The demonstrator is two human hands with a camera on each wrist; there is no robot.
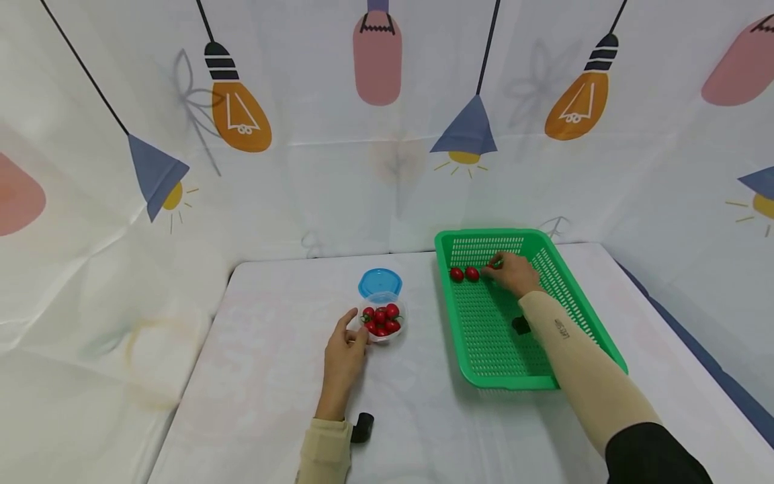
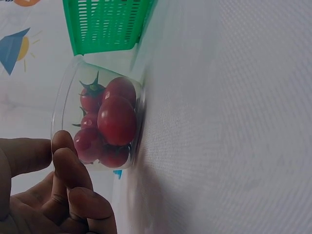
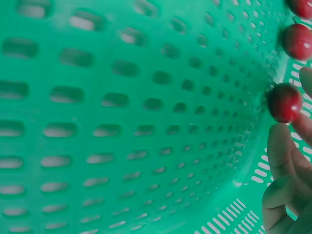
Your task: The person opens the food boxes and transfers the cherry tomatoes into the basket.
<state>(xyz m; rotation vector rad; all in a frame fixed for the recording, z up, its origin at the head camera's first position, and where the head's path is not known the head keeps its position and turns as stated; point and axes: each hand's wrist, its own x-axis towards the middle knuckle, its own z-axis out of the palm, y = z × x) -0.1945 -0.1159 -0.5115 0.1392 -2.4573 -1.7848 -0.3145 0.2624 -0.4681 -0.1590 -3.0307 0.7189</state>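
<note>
My right hand (image 1: 515,274) reaches into the far part of a green basket (image 1: 462,363) and pinches a cherry tomato (image 3: 285,102) low in it. Two more cherry tomatoes (image 1: 464,274) sit just left of it, in a row near the far wall. To the left, a small clear plastic container (image 2: 66,97) holds several red cherry tomatoes (image 2: 117,120), some with green stems. My left hand (image 1: 346,356) grips that container's rim from its near left side, fingertips right at the edge. A blue lid (image 1: 379,282) lies directly behind the container.
The basket stands on the right of a white-covered table (image 1: 260,376), close to the back wall. A printed white curtain (image 1: 302,188) hangs along the back and sides. Black wrist mounts (image 1: 363,427) sit by the sleeves.
</note>
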